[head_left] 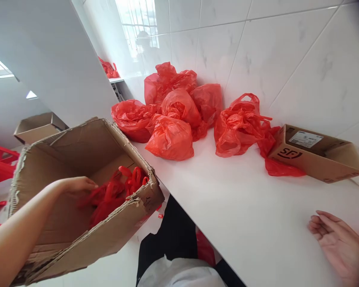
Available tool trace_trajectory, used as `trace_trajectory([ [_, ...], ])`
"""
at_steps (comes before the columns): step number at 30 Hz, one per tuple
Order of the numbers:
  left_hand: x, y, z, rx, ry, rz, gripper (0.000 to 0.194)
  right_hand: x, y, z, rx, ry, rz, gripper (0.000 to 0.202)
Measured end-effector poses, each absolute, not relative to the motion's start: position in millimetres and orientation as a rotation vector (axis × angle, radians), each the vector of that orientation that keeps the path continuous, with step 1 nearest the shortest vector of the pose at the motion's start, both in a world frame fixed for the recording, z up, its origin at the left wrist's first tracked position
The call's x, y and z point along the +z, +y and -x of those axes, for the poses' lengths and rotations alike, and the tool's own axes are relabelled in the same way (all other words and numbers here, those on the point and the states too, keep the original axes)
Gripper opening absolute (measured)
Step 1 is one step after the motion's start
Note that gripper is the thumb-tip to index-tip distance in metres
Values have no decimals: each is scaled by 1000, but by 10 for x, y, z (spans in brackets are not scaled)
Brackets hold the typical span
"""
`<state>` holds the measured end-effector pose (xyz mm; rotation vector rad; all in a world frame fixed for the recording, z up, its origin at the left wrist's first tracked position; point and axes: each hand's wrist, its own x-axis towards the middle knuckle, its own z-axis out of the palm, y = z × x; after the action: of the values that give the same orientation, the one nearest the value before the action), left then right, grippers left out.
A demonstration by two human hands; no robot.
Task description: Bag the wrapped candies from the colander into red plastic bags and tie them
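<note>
My left hand (76,185) reaches inside a large, torn-edged cardboard box (149,195). Its fingers are closed at the edge of a red plastic bag (107,199), part of which is smeared by motion. Several red bag handles stick up at the right inner wall of that box. Over the white table, at the lower right, my right hand (338,243) is palm up with loosely curled fingers and nothing in it. Nearest to it is a smaller cardboard box (314,159), lying against more red plastic.
Several filled red plastic bags (170,137) are heaped on the white table (227,199) against the tiled wall. Another red bag bundle (239,127) lies beside the small box. At the left are red stools (0,163) and another cardboard box (40,125).
</note>
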<state>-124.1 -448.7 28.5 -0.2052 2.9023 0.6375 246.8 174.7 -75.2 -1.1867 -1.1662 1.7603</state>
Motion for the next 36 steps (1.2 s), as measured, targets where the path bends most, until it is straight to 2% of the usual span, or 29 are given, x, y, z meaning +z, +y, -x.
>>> trace_trajectory([
  [4, 611, -4354, 1527, 502, 2804, -22, 41, -742, 1729, -2443, 1768, -1178, 1175, 27],
  [7, 942, -3880, 1604, 478, 2896, -283, 52, -710, 1684, -2419, 1795, -1197, 1154, 30],
  [14, 1540, -1812, 879, 835, 2930, -1443, 26, -668, 1596, -2382, 1831, -1269, 1066, 42],
  [16, 1614, -1182, 731, 912, 2826, -1732, 25, -670, 1583, -2380, 1831, -1298, 1043, 41],
  [18, 1628, -596, 685, 839, 2779, -1877, 27, -661, 1568, -2384, 1834, -1325, 1017, 40],
  [23, 1437, 456, 801, 647, 2741, -1816, 31, -597, 1533, -2403, 1848, -1411, 955, 34],
  [26, 1315, 749, 913, 670, 2753, -1651, 36, -577, 1531, -2408, 1851, -1475, 944, 34],
  [28, 1343, 848, 1011, 746, 2771, -1531, 33, -574, 1533, -2407, 1851, -1516, 940, 34],
  [33, 1839, 917, 1259, 1289, 2793, -1297, 27, -546, 1520, -2415, 1858, -1552, 932, 34],
  [36, 2046, 892, 1176, 1678, 2607, -1271, 25, -519, 1502, -2416, 1879, -1511, 929, 34],
])
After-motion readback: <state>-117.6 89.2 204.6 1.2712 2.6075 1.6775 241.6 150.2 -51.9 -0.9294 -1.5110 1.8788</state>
